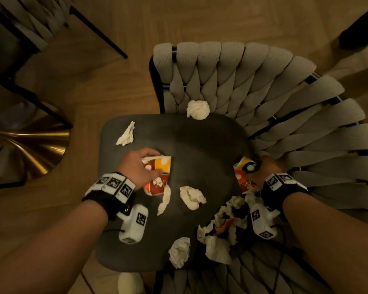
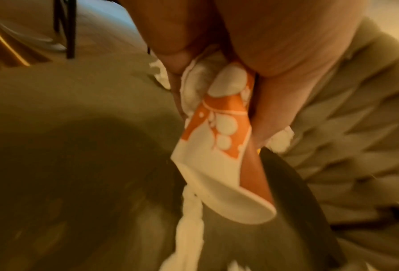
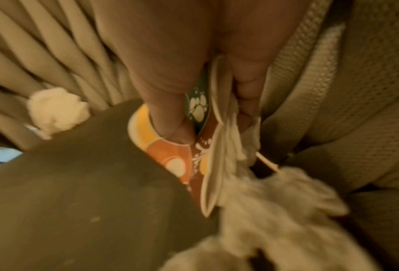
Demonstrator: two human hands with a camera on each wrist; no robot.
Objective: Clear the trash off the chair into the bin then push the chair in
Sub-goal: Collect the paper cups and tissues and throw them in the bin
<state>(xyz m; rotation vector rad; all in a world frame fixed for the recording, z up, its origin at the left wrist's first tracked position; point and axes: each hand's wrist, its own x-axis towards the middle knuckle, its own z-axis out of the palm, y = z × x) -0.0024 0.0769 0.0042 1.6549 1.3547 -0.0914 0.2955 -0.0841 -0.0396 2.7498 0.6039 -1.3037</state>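
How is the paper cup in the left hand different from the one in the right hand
The left hand grips its crushed cup over the open middle of the seat; the right hand grips its crushed cup at the seat's edge, against the woven backrest. The right cup shows a dark paw-print patch; the left cup shows none here. Both are flattened, orange and red, and held together with white tissue.

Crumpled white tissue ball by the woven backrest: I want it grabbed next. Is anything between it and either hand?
Nothing visible blocks the crumpled white tissue ball; bare dark seat lies between. But the left hand and right hand already grip flattened orange paper cups.
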